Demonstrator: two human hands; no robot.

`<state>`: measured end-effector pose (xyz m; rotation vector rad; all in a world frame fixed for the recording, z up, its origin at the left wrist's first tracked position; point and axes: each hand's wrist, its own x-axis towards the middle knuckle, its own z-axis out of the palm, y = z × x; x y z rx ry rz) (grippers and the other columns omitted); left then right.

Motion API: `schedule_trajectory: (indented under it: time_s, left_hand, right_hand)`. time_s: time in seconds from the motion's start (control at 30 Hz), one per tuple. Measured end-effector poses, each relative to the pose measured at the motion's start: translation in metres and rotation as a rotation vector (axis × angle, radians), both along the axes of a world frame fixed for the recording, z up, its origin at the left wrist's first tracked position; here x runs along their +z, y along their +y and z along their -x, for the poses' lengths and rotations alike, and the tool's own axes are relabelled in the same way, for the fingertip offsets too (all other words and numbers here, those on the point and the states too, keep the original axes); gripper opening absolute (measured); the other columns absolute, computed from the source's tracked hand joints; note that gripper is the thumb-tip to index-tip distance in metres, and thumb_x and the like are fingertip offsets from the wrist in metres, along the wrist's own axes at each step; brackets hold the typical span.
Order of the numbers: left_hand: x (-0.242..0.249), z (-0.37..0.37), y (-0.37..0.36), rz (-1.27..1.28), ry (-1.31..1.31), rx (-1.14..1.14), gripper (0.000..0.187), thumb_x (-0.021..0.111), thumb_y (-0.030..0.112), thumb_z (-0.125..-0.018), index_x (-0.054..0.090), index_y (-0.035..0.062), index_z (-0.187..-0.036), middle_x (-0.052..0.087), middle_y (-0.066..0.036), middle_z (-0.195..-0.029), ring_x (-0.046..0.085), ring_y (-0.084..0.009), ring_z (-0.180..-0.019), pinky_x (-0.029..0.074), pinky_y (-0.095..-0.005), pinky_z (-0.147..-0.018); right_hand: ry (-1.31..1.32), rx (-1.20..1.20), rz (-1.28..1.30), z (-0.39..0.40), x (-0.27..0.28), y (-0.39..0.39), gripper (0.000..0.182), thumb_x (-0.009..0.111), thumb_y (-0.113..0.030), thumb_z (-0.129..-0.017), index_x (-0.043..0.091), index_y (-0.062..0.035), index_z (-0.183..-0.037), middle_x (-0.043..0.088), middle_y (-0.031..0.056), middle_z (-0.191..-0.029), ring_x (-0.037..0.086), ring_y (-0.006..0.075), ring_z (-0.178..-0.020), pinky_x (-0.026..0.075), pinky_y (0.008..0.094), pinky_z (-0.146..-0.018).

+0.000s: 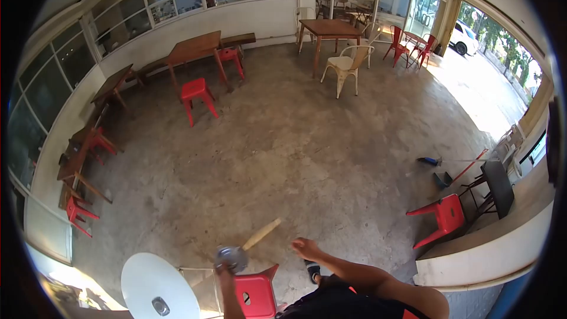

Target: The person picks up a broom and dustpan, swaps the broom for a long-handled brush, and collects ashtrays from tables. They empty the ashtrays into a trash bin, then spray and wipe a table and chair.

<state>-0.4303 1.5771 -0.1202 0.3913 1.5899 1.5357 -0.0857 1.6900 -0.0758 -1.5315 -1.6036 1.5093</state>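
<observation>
At the bottom centre my left hand [224,270] is closed on the near side of a round metal object [231,258], which looks like a small pan or lid. A light wooden stick [261,234] extends from that object toward the upper right; whether the two are joined cannot be made out. Just below them stands a red stool [256,295]. My right hand [305,248] is held to the right of the stick, apart from it, with its fingers curled; what it holds, if anything, is too small to see.
A round white table [159,286] stands at the lower left. A red stool [450,212] lies tipped at the right, near a dustpan [442,180] and a broom head [429,160]. Ahead are a red stool [195,88], wooden tables [331,28] and a cream chair [344,64].
</observation>
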Motion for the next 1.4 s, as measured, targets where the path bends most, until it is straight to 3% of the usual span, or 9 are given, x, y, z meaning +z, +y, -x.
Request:
schedule_trajectory:
  time_s: [0.13,0.27,0.47,0.57,0.7,0.73,0.83,1.13,1.4]
  left_hand:
    - [0.065,-0.128,0.128,-0.066,-0.215,0.093,0.031,0.058,0.019,-0.093,0.049,0.0065,-0.12,0.056,-0.003,-0.09,0.052,-0.0108,-0.082,0.044,-0.0288,-0.066]
    - [0.161,-0.115,0.172,-0.054,0.044,0.037,0.034,0.059,0.021,-0.092,0.05,0.0011,-0.117,0.056,-0.001,-0.08,0.051,-0.0107,-0.07,0.043,-0.0272,-0.058]
    - [0.135,-0.038,0.199,-0.062,0.307,0.234,0.04,0.059,0.03,-0.092,0.051,-0.0014,-0.117,0.06,-0.005,-0.085,0.054,-0.0109,-0.079,0.045,-0.0257,-0.067]
    - [0.135,-0.001,0.235,-0.091,0.049,0.298,0.049,0.06,0.036,-0.092,0.05,-0.0026,-0.12,0.062,-0.007,-0.091,0.055,-0.0118,-0.084,0.046,-0.0278,-0.071]
    - [0.098,0.076,0.31,-0.002,-0.146,0.236,0.065,0.059,0.052,-0.089,0.048,0.0,-0.127,0.059,-0.01,-0.107,0.056,-0.0165,-0.093,0.048,-0.0306,-0.076]
    - [0.14,0.094,0.329,-0.068,-0.4,0.143,0.076,0.059,0.055,-0.087,0.041,-0.0013,-0.134,0.052,-0.016,-0.123,0.051,-0.0206,-0.111,0.048,-0.0308,-0.082]
    - [0.186,0.144,0.387,-0.05,-0.408,0.142,0.086,0.06,0.055,-0.086,0.031,-0.0055,-0.14,0.052,-0.016,-0.121,0.052,-0.021,-0.107,0.048,-0.032,-0.078]
    - [0.158,0.366,0.52,0.054,0.194,-0.063,0.065,0.057,0.046,-0.091,0.042,-0.0058,-0.127,0.054,-0.008,-0.089,0.053,-0.0143,-0.075,0.046,-0.0293,-0.06]
    - [0.19,0.604,0.543,-0.087,-0.349,0.565,0.048,0.058,0.031,-0.093,0.042,-0.0007,-0.126,0.058,-0.011,-0.102,0.061,-0.0183,-0.086,0.054,-0.0333,-0.064]
  right_hand:
    - [0.276,-0.125,0.246,0.05,0.096,0.084,0.044,0.049,-0.046,-0.094,0.058,-0.005,-0.107,0.058,0.005,-0.075,0.059,0.0132,-0.065,0.049,0.0295,-0.052]
    - [0.463,-0.065,0.216,0.1,0.116,0.142,0.04,0.048,-0.044,-0.096,0.055,-0.0048,-0.099,0.049,-0.0009,-0.075,0.049,0.0089,-0.061,0.043,0.0285,-0.05]
    - [0.45,0.164,-0.036,0.19,0.113,0.199,0.033,0.052,-0.036,-0.096,0.055,-0.0033,-0.094,0.047,-0.0017,-0.073,0.043,0.0078,-0.071,0.037,0.0254,-0.059]
    - [0.368,0.268,-0.133,0.244,0.092,0.25,0.031,0.053,-0.033,-0.096,0.055,-0.0022,-0.093,0.049,-0.0007,-0.075,0.043,0.0083,-0.071,0.037,0.0263,-0.06]
    - [0.221,0.335,-0.365,0.312,0.112,0.332,0.029,0.053,-0.03,-0.095,0.054,-0.0014,-0.091,0.052,0.0006,-0.077,0.043,0.0092,-0.071,0.038,0.0277,-0.061]
    - [0.179,0.331,-0.327,0.327,0.12,0.356,0.029,0.053,-0.03,-0.095,0.054,-0.0016,-0.091,0.052,0.0007,-0.077,0.044,0.0094,-0.071,0.038,0.0278,-0.062]
    - [0.112,0.291,-0.204,0.365,0.149,0.407,0.029,0.053,-0.03,-0.095,0.055,-0.002,-0.091,0.052,0.001,-0.078,0.044,0.0096,-0.073,0.039,0.028,-0.064]
    - [0.332,0.201,-0.102,0.575,0.118,0.54,0.037,0.051,-0.035,-0.095,0.053,0.0012,-0.089,0.054,0.0057,-0.078,0.047,0.016,-0.073,0.041,0.0315,-0.067]
    - [0.24,0.808,0.194,0.901,0.105,0.619,0.046,0.054,-0.044,-0.094,0.057,0.0009,-0.105,0.058,0.0065,-0.092,0.054,0.0114,-0.084,0.044,0.0272,-0.074]
